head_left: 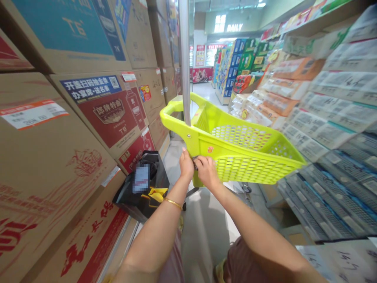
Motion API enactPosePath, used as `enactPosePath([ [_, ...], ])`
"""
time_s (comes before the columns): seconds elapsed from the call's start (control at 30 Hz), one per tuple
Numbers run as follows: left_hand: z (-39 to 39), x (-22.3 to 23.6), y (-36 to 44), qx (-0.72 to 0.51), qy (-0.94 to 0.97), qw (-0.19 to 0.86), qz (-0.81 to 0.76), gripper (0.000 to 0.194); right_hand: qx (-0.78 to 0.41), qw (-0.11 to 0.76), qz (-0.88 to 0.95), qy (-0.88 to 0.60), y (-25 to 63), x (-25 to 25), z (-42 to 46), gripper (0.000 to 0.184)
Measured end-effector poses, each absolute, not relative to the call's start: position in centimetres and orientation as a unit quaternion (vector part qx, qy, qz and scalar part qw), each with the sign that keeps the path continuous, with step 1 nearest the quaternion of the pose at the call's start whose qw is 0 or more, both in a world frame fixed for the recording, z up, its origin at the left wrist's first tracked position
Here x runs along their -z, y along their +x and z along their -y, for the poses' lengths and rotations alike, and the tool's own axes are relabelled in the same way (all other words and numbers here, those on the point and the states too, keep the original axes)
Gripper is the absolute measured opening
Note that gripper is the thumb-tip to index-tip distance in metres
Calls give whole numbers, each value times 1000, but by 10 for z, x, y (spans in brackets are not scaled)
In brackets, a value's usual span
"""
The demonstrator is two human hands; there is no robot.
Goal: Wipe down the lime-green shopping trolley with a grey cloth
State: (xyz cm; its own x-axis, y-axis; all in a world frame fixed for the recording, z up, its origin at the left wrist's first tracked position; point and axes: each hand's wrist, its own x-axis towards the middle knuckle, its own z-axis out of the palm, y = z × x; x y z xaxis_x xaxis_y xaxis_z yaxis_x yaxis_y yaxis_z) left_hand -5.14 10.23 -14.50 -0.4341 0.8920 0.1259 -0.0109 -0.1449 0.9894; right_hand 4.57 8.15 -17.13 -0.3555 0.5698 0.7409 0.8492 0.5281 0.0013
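A lime-green plastic shopping basket (247, 145) with perforated sides stands in front of me on a wheeled frame. Its rounded handle (173, 112) points toward the left. Against the lower handle end, my left hand (186, 167) is closed, thumb up, with a gold bangle at the wrist. My right hand (207, 171) is closed beside it, its curled fingers at the basket's side. Between the hands shows a small dark piece, mostly covered by the fingers; what it is I cannot make out. A metal pole (185, 59) rises at the handle.
Stacked cardboard cartons (106, 106) wall the left side. A black bag (141, 204) with a blurred pale rectangle on it stands by them. Packaged goods (330, 98) fill the right side. The tiled floor (203, 232) runs between, with product stacks (235, 67) farther down the aisle.
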Motion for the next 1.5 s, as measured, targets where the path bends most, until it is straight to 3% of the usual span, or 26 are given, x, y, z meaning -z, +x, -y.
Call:
enactPosePath([
  [0.17,-105,142,-51,-635,395,335,-574,47,193,321,817,-439,47,175,-81,25],
  [0.4,-102,136,-52,-636,389,350,-568,42,210,466,735,-446,31,127,-99,26],
  [0.53,-98,130,-52,-644,401,353,-549,46,194,504,714,-446,25,123,-101,24],
  [0.83,-92,121,-59,-596,464,292,-587,59,132,457,769,-426,37,160,-86,28],
  [1.03,-99,109,-59,-659,502,247,-502,40,78,485,767,-412,37,145,-79,28],
  [1.2,-107,102,-54,-671,501,228,-496,33,162,580,683,-413,30,113,-90,23],
  [1.5,-111,100,-47,-620,510,151,-576,14,205,529,685,-458,33,114,-110,20],
])
